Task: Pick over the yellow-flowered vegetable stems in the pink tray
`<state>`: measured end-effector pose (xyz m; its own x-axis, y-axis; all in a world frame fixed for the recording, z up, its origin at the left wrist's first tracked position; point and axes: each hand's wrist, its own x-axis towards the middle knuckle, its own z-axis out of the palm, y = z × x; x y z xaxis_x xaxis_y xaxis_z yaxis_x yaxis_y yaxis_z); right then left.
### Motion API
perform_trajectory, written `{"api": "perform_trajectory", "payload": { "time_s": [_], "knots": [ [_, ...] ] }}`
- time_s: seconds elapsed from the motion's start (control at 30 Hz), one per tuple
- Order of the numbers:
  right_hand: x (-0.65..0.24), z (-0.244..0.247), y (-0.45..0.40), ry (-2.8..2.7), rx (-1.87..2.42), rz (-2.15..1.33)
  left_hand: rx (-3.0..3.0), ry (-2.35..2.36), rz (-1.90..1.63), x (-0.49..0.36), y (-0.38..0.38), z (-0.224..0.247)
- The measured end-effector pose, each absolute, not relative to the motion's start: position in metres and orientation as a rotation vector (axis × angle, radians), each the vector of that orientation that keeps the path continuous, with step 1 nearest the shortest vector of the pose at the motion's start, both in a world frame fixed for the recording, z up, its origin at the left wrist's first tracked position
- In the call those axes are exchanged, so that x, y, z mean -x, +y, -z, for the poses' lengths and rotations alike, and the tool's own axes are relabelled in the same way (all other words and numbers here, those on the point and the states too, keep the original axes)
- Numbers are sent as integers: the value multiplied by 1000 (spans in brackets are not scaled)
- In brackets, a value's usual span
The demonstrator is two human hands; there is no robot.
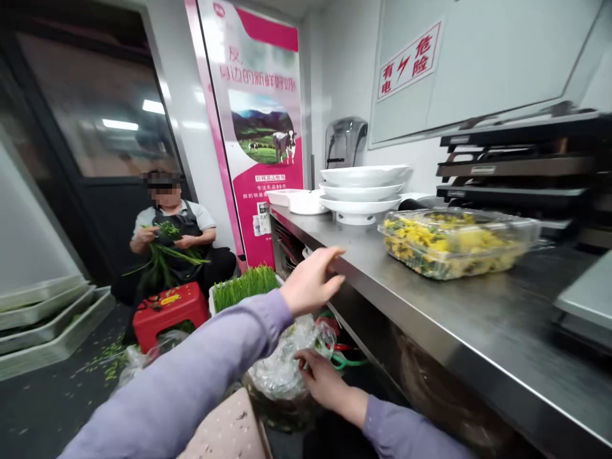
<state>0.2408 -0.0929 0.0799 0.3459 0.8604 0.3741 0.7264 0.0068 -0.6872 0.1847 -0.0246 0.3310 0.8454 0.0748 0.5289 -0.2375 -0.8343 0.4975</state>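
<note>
My left hand (312,280) reaches out beside the counter's front edge, thumb and forefinger apart, with nothing seen between them. Lower down, my right hand (327,382) has its bent fingertips at a crumpled clear plastic bag (275,370), pinching its edge; the exact hold is partly hidden. What lies inside the bag cannot be made out. Behind my left wrist stands a white crate of green stalks (246,287). On the steel counter (354,255), to the right of my left hand, sits a clear plastic box of yellow flowers (449,245).
Stacked white dishes (361,191) stand farther back on the counter, black trays (511,166) at the right. A co-worker (174,229) sits holding green stalks behind a red stool (171,312). White crates (52,325) stand at left. Scissors with green handles (351,363) lie under the counter edge.
</note>
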Motion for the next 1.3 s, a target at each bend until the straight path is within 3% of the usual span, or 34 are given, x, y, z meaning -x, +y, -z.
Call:
{"api": "perform_trajectory", "payload": {
  "time_s": [0.17,0.37,0.7,1.0,1.3],
  "knots": [
    [-261,-121,-161,-1285,1661,-42,-1854,154,-331,-260,-129,-387],
    [-272,-118,-201,-1275,1606,-20,-1428,319,-206,-302,-174,-384],
    [-258,-123,-213,-1334,1589,49,-1326,279,-459,-294,-196,-370],
    [-260,-115,-219,-1402,1641,5,-1281,444,-164,-318,-178,-378],
    [-258,-119,-220,-1262,1504,-176,-1277,396,-344,-298,-174,-376]
  ]
}}
